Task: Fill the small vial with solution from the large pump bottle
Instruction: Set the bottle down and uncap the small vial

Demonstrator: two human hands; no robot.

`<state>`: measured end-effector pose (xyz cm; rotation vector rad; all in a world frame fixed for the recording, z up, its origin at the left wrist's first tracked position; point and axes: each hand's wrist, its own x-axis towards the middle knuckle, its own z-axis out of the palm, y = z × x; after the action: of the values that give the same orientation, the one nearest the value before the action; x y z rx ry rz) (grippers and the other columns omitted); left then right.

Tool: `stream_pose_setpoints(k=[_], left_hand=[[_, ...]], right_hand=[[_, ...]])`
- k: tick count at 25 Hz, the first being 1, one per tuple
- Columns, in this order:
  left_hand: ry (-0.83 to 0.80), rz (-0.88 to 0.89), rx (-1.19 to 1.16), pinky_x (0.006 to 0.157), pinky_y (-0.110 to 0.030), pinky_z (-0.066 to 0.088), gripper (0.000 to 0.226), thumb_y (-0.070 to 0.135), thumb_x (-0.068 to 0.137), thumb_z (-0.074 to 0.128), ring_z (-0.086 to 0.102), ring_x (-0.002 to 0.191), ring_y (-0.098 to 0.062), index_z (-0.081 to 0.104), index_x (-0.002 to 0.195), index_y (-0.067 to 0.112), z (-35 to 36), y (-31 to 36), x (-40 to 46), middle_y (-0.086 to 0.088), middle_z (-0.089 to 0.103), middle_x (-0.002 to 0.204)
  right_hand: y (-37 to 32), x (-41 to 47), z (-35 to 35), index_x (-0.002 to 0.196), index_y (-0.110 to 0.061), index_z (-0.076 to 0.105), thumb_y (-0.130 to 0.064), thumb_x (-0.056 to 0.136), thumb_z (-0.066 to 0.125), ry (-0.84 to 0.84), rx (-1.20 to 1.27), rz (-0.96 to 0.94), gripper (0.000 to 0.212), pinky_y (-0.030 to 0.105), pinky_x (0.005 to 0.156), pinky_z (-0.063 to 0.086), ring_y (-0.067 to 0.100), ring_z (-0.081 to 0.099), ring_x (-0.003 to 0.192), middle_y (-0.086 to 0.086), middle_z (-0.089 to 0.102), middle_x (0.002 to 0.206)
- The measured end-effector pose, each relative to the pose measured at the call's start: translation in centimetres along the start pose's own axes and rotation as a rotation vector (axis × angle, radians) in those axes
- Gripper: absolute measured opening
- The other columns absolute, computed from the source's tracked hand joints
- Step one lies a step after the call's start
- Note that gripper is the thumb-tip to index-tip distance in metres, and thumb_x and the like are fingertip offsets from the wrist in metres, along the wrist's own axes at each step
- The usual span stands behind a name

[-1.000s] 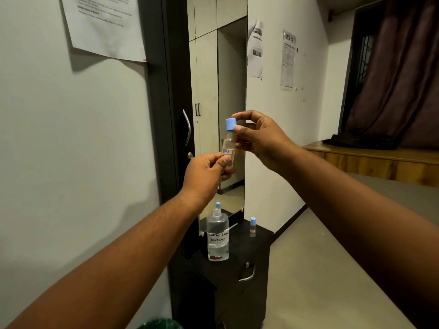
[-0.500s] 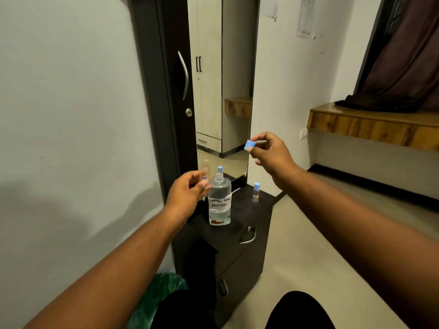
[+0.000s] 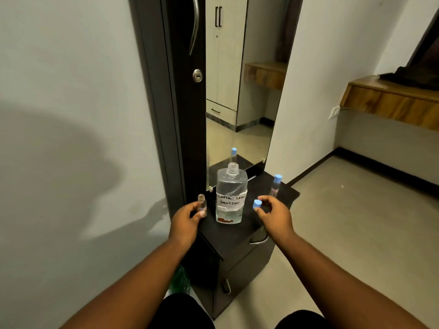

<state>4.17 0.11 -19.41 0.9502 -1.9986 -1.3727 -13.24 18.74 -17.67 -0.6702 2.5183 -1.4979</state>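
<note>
**Open vial in one hand, blue cap in the other**

The person stands over a low black cabinet (image 3: 240, 236) set against a tall mirror (image 3: 240, 110). The left hand (image 3: 186, 219) grips a small clear vial (image 3: 202, 205) between thumb and fingers, holding it upright at the cabinet's left edge, its mouth uncapped. The right hand (image 3: 273, 213) pinches a small blue cap (image 3: 257, 204) between thumb and forefinger, just right of the big bottle and above the cabinet top.

Between the two hands stands the large bottle (image 3: 231, 197), clear and partly filled, its threaded neck open with no pump or cap on it. A handwritten label across its front reads "CONTACT LENS SOLUTION". It rests upright on the cabinet top, near the mirror.

A second small vial (image 3: 275, 185) with a blue cap stands upright further right on the same top, just behind the right hand. The mirror shows a reflected blue-capped vial behind the large bottle. A metal drawer handle (image 3: 259, 241) shows on the cabinet front below the right hand
</note>
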Motion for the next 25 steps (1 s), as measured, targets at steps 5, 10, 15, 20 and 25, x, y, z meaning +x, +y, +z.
stream_pose_setpoints(k=[5, 10, 15, 20, 25], left_hand=[[0.019, 0.067, 0.148, 0.099, -0.036, 0.051, 0.038, 0.026, 0.093, 0.069, 0.064, 0.112, -0.014, 0.066, 0.131, 0.027, 0.9, -3.2, 0.7, 0.005, 0.072, 0.122], [0.063, 0.093, 0.208, 0.1, -0.042, 0.052, 0.04, 0.029, 0.095, 0.067, 0.064, 0.115, -0.021, 0.065, 0.135, 0.025, 1.4, -4.2, 1.2, -0.001, 0.07, 0.128], [0.065, 0.038, 0.181, 0.105, -0.046, 0.05, 0.049, 0.027, 0.091, 0.072, 0.062, 0.121, -0.022, 0.061, 0.139, 0.026, 1.8, -4.4, 1.2, -0.003, 0.067, 0.134], [0.136, 0.035, 0.132, 0.104, -0.038, 0.051, 0.054, 0.028, 0.086, 0.079, 0.065, 0.115, -0.018, 0.062, 0.137, 0.023, 1.0, -3.9, 0.2, -0.001, 0.069, 0.129], [0.209, 0.084, 0.108, 0.078, -0.02, 0.05, 0.046, 0.037, 0.088, 0.075, 0.066, 0.088, -0.008, 0.066, 0.131, 0.024, -0.3, -2.3, -0.6, 0.004, 0.072, 0.114]], right_hand=[[2.8, 0.9, 2.4, 0.124, -0.032, 0.059, -0.021, 0.086, 0.076, -0.006, -0.066, 0.012, 0.043, 0.035, 0.089, 0.055, 0.014, 0.063, 0.103, -0.014, 0.067, 0.103], [3.7, 1.0, 3.2, 0.125, -0.031, 0.06, -0.021, 0.085, 0.077, 0.035, -0.106, 0.007, 0.045, 0.038, 0.093, 0.054, 0.017, 0.061, 0.108, -0.009, 0.069, 0.107], [3.6, 1.2, 2.3, 0.132, -0.029, 0.056, -0.021, 0.079, 0.083, -0.009, -0.041, -0.001, 0.06, 0.039, 0.1, 0.05, 0.015, 0.057, 0.117, -0.011, 0.067, 0.118], [1.9, 2.0, -0.2, 0.122, -0.041, 0.052, -0.032, 0.077, 0.083, 0.099, 0.012, -0.077, 0.056, 0.038, 0.093, 0.048, 0.016, 0.055, 0.111, -0.019, 0.06, 0.103], [0.0, 5.8, -2.2, 0.12, -0.041, 0.05, -0.028, 0.08, 0.082, 0.311, 0.045, -0.117, 0.054, 0.034, 0.087, 0.055, 0.017, 0.056, 0.108, -0.005, 0.055, 0.118]])
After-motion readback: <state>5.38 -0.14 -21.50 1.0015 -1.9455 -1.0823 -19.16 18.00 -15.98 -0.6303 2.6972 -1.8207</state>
